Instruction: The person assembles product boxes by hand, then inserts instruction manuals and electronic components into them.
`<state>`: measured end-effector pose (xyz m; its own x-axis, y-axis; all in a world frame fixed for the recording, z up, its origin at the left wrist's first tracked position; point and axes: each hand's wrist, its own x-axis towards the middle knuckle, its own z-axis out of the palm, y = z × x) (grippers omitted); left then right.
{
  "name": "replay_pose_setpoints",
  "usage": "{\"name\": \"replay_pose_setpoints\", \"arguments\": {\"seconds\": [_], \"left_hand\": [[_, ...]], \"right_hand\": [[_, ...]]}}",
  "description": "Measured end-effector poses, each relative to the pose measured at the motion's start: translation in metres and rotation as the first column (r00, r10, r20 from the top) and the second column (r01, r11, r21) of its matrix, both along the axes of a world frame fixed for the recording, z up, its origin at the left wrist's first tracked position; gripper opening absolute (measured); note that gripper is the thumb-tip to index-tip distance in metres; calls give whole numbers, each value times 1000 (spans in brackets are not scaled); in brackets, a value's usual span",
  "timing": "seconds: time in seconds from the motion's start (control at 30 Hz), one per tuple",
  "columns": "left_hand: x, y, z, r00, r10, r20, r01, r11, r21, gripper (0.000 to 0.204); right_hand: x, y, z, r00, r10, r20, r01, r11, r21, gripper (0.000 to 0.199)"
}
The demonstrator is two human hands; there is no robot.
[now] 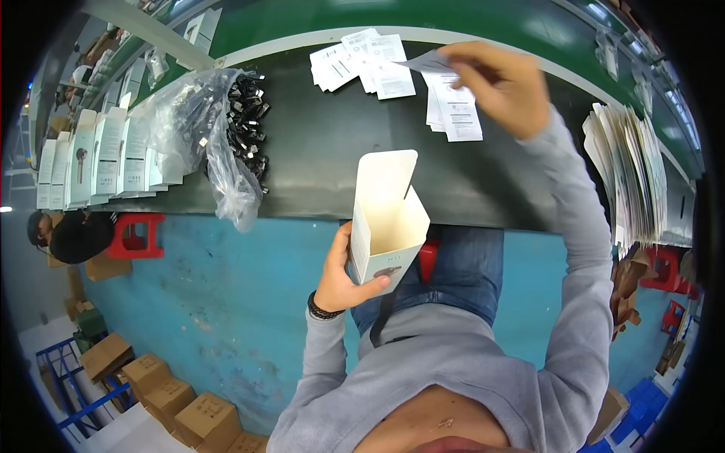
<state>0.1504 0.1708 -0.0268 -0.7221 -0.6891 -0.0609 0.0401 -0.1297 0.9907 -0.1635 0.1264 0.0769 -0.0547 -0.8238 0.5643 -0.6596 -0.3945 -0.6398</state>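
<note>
My left hand (pixel 343 275) is closed round a small pale carton (pixel 365 226), held upright at the near table edge. Its top flap stands up, and the cream inside shows nothing in it. Over the far side of the table, my right hand (pixel 502 83) pinches a printed leaflet (pixel 424 63) by its edge, lifted at a tilt. Beneath that hand lies a small pile of leaflets (pixel 459 117). More leaflets (pixel 389 72) are fanned out just to the left.
Standing cartons (pixel 109 155) line the table's left end, beside a clear plastic bag (pixel 185 113) and a heap of black cables (pixel 246 121). Flattened cartons (pixel 627 170) stand stacked at the right. A red stool (pixel 140 234) and cardboard boxes (pixel 170 396) are on the blue floor.
</note>
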Motion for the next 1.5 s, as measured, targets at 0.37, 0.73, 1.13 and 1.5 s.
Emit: {"name": "replay_pose_setpoints", "arguments": {"seconds": [0.37, 0.73, 1.13, 1.5], "left_hand": [[-5, 7, 4, 998, -58, 35, 60, 997, -55, 72], [-1, 16, 4, 997, -55, 56, 56, 998, -18, 72], [21, 9, -5, 1000, -8, -8, 9, 992, 128, 73], [59, 17, -28, 919, 394, -15, -393, 918, 43, 75]], "right_hand": [[23, 71, 39, 860, 133, 493, -344, 864, 368, 19], [41, 56, 7, 961, 271, -45, -266, 958, 105, 16], [72, 20, 4, 781, 620, -74, -589, 770, 246, 26], [162, -158, -98, 927, 75, -368, 9, 975, 222, 30]]}}
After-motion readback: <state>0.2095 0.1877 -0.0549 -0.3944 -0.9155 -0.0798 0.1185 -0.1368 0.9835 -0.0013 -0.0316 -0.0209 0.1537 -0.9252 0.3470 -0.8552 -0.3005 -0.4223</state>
